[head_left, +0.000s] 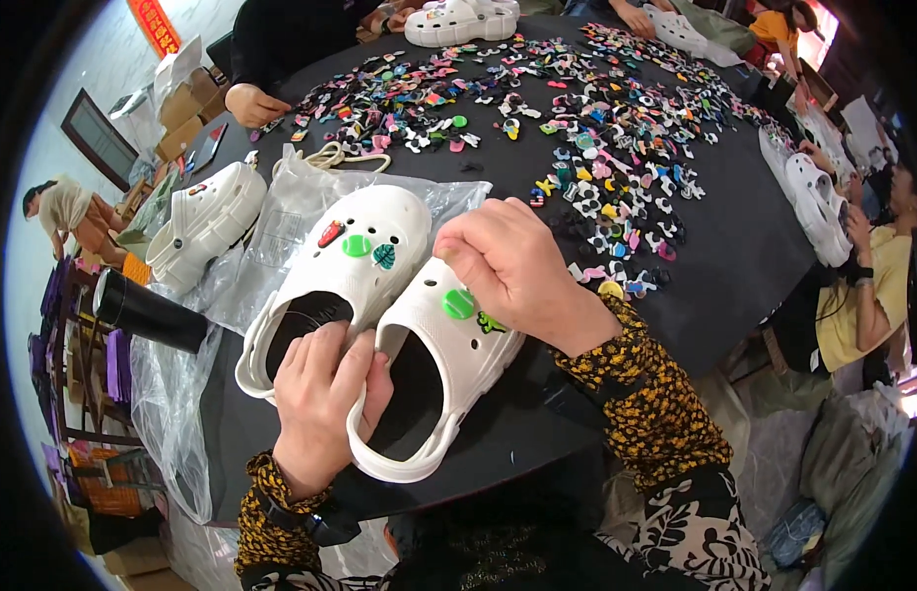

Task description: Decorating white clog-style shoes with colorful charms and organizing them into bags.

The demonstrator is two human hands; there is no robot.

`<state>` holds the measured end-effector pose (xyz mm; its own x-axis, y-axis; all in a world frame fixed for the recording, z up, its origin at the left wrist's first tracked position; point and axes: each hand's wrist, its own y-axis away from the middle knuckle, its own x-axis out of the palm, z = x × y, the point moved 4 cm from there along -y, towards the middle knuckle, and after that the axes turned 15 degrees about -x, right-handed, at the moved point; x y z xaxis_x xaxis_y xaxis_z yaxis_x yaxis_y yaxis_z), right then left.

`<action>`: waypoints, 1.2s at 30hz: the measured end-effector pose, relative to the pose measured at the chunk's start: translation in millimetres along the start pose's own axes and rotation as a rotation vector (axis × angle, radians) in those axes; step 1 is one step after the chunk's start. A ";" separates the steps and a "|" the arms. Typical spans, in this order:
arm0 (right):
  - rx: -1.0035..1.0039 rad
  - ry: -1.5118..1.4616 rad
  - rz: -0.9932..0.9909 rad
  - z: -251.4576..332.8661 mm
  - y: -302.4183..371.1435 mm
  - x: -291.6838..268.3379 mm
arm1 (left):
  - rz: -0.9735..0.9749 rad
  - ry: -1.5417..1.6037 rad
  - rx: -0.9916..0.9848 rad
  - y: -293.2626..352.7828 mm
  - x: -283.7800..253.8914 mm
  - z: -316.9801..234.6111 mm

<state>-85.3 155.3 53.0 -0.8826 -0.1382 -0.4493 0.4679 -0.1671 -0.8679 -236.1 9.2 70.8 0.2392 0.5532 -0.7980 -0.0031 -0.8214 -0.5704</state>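
Observation:
Two white foam clogs lie side by side in front of me. The left clog carries a red pepper-like charm, a green ball charm and a dark green leaf charm. On the right clog are another green ball charm and a green charm partly covered by my hand. My left hand is closed round the right clog's inner edge, where the two openings meet. Curled over the right clog's toe, my right hand pinches with its fingertips; anything between them is hidden.
Loose colourful charms spread over the black table. A clear plastic bag, a black cylindrical bottle and another white clog stand at left. Another person's hand reaches in across the table; more people work at right.

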 end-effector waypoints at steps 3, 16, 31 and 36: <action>-0.032 0.040 0.041 1.5 -1.9 2.3 | -0.002 0.001 0.001 0.4 0.4 0.1; -0.164 0.108 0.066 8.2 -4.2 -2.3 | 0.011 0.063 -0.001 -2.9 1.6 -2.8; 0.296 -0.159 -0.251 -9.1 7.3 -13.2 | 0.001 0.039 -0.046 -0.7 5.2 3.9; 0.066 -0.157 0.100 8.1 1.4 -8.4 | -0.016 0.046 -0.078 -1.0 3.1 7.2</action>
<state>-76.9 148.2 57.2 -0.8162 -0.3068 -0.4895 0.5594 -0.2078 -0.8024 -242.3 12.7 67.5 0.2828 0.5611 -0.7779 0.0760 -0.8216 -0.5650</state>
